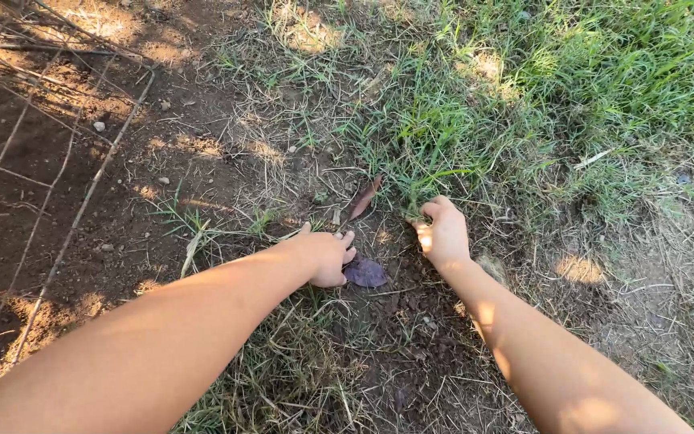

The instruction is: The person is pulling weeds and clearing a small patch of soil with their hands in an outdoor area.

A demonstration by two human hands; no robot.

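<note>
My left hand rests low on the ground among dry grass, fingers curled, touching a dark purple leaf that lies on the soil beside it. My right hand is closed around the base of a tuft of green grass just beyond it. A long brown dry leaf lies between and a little beyond the two hands. Whether the left hand pinches anything is hidden by its own fingers.
A thin wire mesh fence stands at the left over bare dark soil. Thicker green grass covers the upper right. Dry straw and patchy dirt lie at the right and near me.
</note>
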